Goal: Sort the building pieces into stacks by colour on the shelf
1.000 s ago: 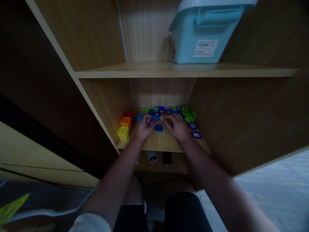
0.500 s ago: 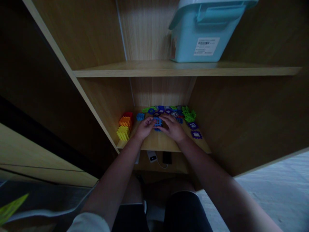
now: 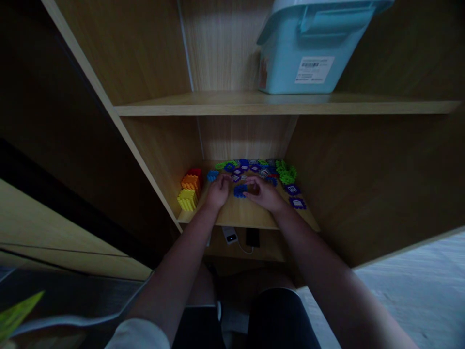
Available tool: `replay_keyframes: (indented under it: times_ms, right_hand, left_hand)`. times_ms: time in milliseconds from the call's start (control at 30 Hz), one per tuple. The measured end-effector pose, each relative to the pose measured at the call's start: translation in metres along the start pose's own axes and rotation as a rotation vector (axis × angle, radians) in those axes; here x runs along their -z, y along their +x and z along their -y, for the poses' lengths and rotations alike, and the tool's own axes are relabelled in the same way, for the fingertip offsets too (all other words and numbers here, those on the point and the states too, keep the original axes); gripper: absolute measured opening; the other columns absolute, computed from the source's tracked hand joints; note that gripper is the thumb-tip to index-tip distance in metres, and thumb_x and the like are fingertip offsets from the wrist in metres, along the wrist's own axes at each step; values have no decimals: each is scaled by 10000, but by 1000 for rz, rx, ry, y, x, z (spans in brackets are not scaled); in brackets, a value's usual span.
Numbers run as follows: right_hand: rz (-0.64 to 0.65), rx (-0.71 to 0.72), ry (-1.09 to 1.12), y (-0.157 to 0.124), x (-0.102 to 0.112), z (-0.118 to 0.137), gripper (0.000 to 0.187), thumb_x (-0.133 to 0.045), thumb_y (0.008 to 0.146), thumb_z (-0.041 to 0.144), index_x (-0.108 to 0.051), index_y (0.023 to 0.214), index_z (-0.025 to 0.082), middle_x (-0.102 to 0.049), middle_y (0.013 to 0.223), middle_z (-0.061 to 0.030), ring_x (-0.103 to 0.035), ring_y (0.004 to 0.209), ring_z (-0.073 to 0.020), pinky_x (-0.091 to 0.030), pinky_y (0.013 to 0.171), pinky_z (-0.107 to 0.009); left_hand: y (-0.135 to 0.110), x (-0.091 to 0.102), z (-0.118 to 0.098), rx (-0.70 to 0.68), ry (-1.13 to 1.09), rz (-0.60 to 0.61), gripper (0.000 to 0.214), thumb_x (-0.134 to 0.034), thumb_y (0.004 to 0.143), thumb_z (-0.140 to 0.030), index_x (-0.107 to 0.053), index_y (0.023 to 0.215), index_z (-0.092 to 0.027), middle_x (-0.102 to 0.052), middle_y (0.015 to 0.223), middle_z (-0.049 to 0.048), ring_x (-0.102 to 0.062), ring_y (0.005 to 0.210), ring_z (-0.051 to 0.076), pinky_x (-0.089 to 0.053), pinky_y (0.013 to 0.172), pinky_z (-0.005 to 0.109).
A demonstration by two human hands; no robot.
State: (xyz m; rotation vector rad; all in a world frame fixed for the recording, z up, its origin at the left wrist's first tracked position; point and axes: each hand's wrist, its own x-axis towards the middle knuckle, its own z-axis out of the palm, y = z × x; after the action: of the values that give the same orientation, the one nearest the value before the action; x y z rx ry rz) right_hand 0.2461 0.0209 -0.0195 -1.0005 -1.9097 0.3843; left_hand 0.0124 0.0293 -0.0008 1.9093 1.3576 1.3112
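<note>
A dark blue notched building-block piece point(image 3: 240, 191) lies on the lower shelf between my two hands. My right hand point(image 3: 262, 194) is beside it, with thumb and fingers apart in a curve; the thumb tip is at the piece's right edge, but I cannot tell if it touches. To the left of the piece, my left hand point(image 3: 219, 190) has loosely bent fingers, with nothing visible in them. Just behind that hand sits a light blue block cube point(image 3: 212, 175). Several purple and blue pieces point(image 3: 244, 167) lie behind my hands.
Yellow point(image 3: 187, 200), orange point(image 3: 191, 182) and red blocks point(image 3: 196, 172) line the left side. Green pieces point(image 3: 286, 171) and a purple piece point(image 3: 297, 203) are at right. A lidded teal bin point(image 3: 298, 68) stands on the upper shelf point(image 3: 232, 109). Below are a white device point(image 3: 230, 235) and cable.
My hands have drawn apart, the left one moving off the light blue piece they held up between them. That piece is no longer raised there; a dark blue piece shows on the shelf.
</note>
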Motion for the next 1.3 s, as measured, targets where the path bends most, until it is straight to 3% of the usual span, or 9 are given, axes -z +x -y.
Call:
replay_keyframes:
  times_ms: [333,733,967,1300]
  right_hand:
    - [49,-11,6,-2,-1,-3,392,-867,843,410,-690,1158,259,-787,1220,-81,-757,1132,-268,-612,1013,-460]
    - [74,12,-14,-2,-2,-3,402,-850,861,442,-685,1172,249,-782,1165,-74,-744,1012,-241,-611,917,-406]
    - [88,1,29,-1,-3,-4,396,-871,848,420,-689,1164,264,-772,1176,-79,-739,1066,-274,-598,960,-448]
    - [98,11,-5,0,0,2,370,-855,860,402,-689,1159,260,-775,1172,-75,-735,1043,-262,-594,963,-435]
  left_hand:
    - [-1,-1,-7,19,46,72,245,-484,1020,-169,-717,979,-235,-816,1103,77,-759,1078,243,-558,1031,372]
    - [-3,2,-16,92,186,55,242,-506,1031,-204,-746,1000,-212,-811,939,100,-768,941,267,-553,893,355]
    - [-4,3,-24,127,337,107,294,-465,1050,-209,-756,1074,-182,-825,1011,111,-774,1003,246,-545,926,318]
    - [-4,3,-25,132,319,102,293,-481,1067,-222,-768,1112,-186,-830,1018,107,-772,989,237,-541,913,307]
